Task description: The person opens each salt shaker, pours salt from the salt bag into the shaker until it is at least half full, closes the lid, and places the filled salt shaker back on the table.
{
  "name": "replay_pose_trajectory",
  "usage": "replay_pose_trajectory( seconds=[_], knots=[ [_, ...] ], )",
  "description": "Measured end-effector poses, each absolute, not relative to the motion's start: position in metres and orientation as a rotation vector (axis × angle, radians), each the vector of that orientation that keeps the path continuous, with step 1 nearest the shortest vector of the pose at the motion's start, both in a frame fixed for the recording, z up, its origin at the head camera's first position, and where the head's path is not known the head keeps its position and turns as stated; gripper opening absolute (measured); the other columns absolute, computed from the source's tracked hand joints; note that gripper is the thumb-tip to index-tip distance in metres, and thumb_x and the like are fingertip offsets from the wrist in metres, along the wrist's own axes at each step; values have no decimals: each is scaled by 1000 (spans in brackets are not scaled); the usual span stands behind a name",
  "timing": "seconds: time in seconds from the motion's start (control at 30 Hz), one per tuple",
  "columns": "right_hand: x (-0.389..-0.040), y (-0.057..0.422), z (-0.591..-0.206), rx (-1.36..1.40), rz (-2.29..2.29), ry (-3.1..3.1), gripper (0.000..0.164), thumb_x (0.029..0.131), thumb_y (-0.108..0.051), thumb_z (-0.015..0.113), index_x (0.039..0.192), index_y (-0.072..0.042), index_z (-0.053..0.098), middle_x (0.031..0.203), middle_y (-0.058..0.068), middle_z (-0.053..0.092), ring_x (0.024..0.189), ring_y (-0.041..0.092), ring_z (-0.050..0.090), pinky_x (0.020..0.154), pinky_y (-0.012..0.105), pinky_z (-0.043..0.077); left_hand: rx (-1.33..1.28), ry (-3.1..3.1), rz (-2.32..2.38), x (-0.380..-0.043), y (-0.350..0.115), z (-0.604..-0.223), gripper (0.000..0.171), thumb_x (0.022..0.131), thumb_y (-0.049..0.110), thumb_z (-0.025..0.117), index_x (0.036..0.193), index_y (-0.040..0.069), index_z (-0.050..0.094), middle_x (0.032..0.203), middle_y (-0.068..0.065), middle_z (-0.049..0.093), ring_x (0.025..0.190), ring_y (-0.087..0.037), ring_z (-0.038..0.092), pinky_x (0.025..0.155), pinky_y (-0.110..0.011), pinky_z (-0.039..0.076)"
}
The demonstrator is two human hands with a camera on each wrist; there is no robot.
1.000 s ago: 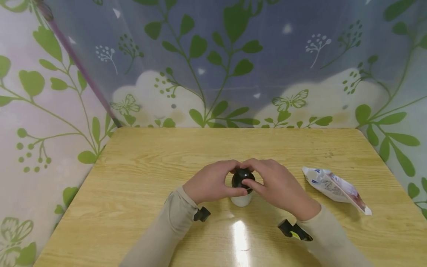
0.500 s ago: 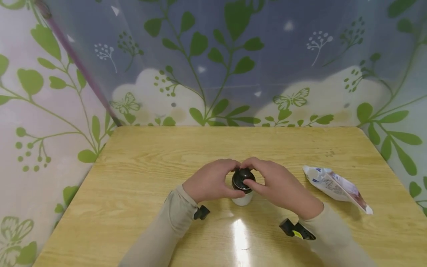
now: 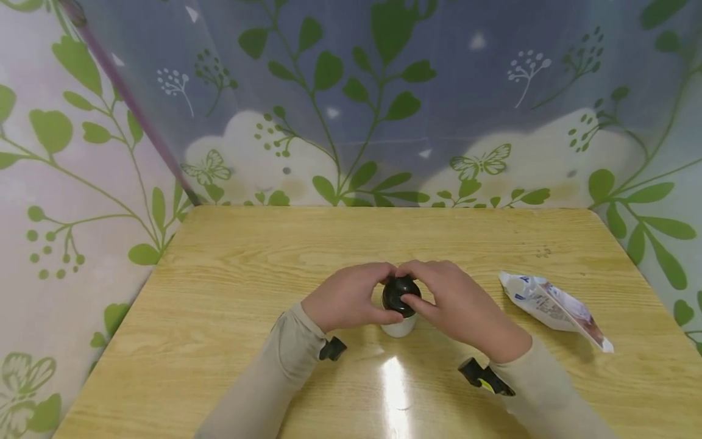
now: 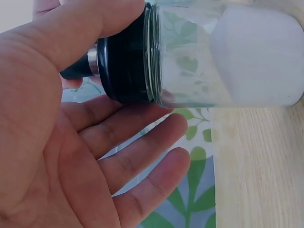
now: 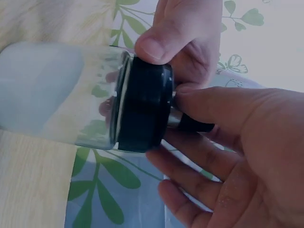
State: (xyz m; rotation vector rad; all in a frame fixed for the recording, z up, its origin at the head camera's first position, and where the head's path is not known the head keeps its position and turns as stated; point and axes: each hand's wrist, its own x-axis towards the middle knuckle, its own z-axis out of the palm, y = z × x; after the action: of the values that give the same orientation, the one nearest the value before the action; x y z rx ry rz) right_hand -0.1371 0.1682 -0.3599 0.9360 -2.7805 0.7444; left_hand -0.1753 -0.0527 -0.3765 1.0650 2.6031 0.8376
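Observation:
Both hands work at a clear glass jar (image 3: 399, 330) that stands upright on the wooden table. It is partly filled with something white, whose surface slopes inside the glass (image 4: 256, 54). A black lid (image 5: 145, 104) with a silver-necked black knob (image 5: 198, 125) sits on its mouth. My left hand (image 3: 351, 299) grips the lid's side between thumb and fingers, with the other fingers spread below in the left wrist view. From the other side my right hand (image 3: 463, 308) holds the lid's top, thumb against the knob's neck and fingertips at the lid's edge.
To the right of the hands, a white printed plastic packet (image 3: 554, 311) lies on the wood-grain table (image 3: 247, 244). Leaf-patterned cloth (image 3: 351, 146) rises behind the table and along its sides. A small black wrist camera hangs under each sleeve.
The hands stay at the jar in nearly the same pose. The black lid shows at a slightly different angle from half a second ago. The packet has not moved.

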Motion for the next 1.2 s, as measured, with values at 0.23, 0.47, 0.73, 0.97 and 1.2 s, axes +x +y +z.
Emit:
replay_pose_trajectory(
  seconds=[0.23, 0.47, 0.73, 0.97, 1.2],
  knots=[
    [-136, 165, -362, 878, 718, -2789, 42, 92, -17, 81, 130, -11, 64, 113, 3, 74, 100, 23, 71, 100, 53, 50, 1060, 2600, 858, -173, -52, -376, 53, 87, 40, 85, 131, 19, 64, 123, 6, 67, 111, -9, 64, 96, -30, 52],
    [-136, 159, -364, 829, 709, -2766, 35, 90, -23, 83, 121, -11, 71, 111, 0, 75, 98, 20, 70, 100, 52, 49, 1031, 2601, 852, -173, -52, -379, 61, 87, 40, 85, 138, 18, 61, 127, 7, 67, 113, -8, 63, 98, -30, 51],
    [-136, 171, -365, 811, 659, -2810, 28, 92, -31, 80, 114, -15, 70, 101, -5, 67, 89, 15, 64, 80, 39, 54, 1021, 2599, 822, -174, -49, -382, 54, 88, 42, 82, 132, 16, 65, 121, 5, 70, 115, -17, 67, 100, -35, 51],
    [-137, 171, -365, 883, 680, -2779, 40, 96, -24, 76, 132, -11, 67, 114, 1, 72, 100, 20, 70, 91, 46, 56, 1058, 2647, 792, -176, -50, -383, 56, 87, 49, 82, 130, 19, 63, 123, 5, 70, 116, -17, 67, 99, -34, 52],
    [-136, 164, -364, 824, 742, -2787, 43, 94, -24, 78, 134, -11, 68, 122, 4, 73, 107, 23, 71, 99, 51, 52, 1133, 2669, 793, -177, -53, -381, 53, 84, 47, 85, 127, 20, 69, 114, 8, 71, 103, -14, 68, 89, -29, 53]
  ],
)
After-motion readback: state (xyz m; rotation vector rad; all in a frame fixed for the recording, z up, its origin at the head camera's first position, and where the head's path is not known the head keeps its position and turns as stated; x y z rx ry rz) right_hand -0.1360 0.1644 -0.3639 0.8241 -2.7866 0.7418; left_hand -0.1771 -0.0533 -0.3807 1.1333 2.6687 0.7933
